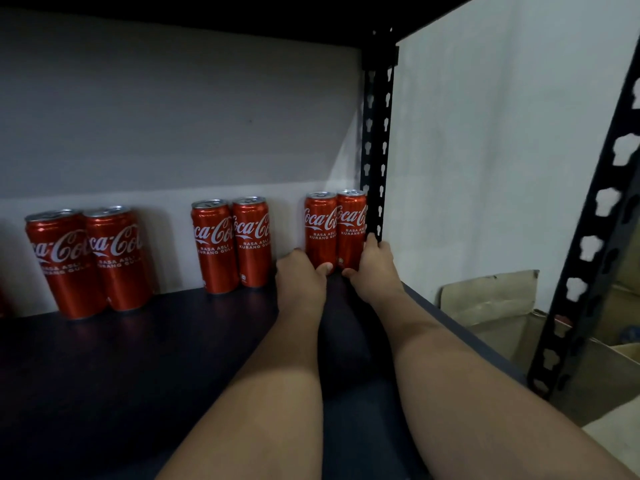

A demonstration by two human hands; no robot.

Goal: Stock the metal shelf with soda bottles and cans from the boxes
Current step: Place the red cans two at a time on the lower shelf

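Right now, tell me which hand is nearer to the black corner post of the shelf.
Right. The right hand holds the last can right beside the post; the left hand is one can further away.

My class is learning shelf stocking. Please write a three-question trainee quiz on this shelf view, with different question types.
1. True or false: the red Coca-Cola cans stand upright in pairs along the back of the dark shelf board.
2. Which pair do the hands touch? A) leftmost B) middle C) rightmost
3. Fill in: the rightmost pair stands beside the black slotted metal ____.

Key:
1. True
2. C: left hand, right hand, rightmost pair
3. Post
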